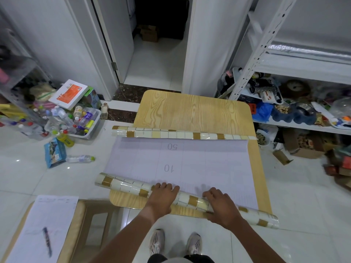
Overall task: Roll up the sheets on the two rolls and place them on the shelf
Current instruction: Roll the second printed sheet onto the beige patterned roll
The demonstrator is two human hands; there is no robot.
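Clearly the job is only begun. Both hands rest palm-down on the near mosaic-patterned vinyl roll (131, 186) at the front edge of the light wooden table (191, 109): the left hand (163, 196) and right hand (221, 207) with fingers draped over it, pressing rather than clasping. A pale lilac backing sheet (190, 164) lies spread between it and the far matching roll (182, 133). By my reckoning the rolling remains, and the white metal shelf (296, 65) stands to the right.

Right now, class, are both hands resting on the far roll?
No: the left hand and right hand rest on the near roll.
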